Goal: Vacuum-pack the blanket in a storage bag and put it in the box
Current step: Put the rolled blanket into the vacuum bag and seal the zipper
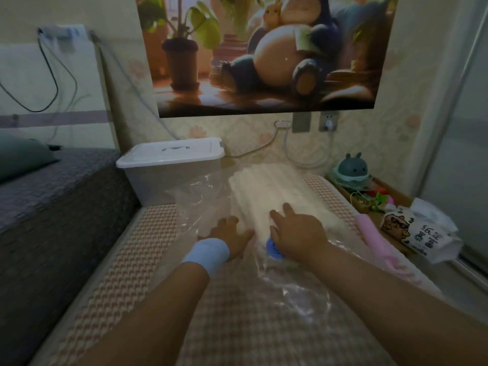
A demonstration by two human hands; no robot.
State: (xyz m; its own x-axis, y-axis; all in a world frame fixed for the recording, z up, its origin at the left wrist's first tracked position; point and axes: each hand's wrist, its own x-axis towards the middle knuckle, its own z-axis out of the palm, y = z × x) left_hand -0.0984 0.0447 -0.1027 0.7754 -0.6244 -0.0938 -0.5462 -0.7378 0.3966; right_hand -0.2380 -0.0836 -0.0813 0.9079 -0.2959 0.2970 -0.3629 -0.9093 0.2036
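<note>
While the right hand point(295, 228) lies flat with fingers spread, pressing on the cream ribbed folded blanket point(269, 188) and gripping nothing, the left hand point(232, 233), with a pale blue wristband point(208, 253) on its wrist, rests with straight fingers against the blanket's near left edge, also holding nothing. Just under the right palm sits a round blue plastic valve point(274, 249).

The blanket appears to be already inside the clear crinkly plastic storage bag point(298, 291), whose loose film spreads to the left and towards the camera. It still looks thick, so I judge the air is yet to be pressed or drawn out. Whether the bag's mouth is sealed I cannot tell. The translucent white plastic box point(171, 165) stands just beyond, its lid on, so opening and packing remain.

All this lies on a pink-and-cream checked woven mat point(126, 260), with a grey quilted bed point(52, 207) to the left. On the wall behind hangs a large cartoon poster point(264, 48).
</note>
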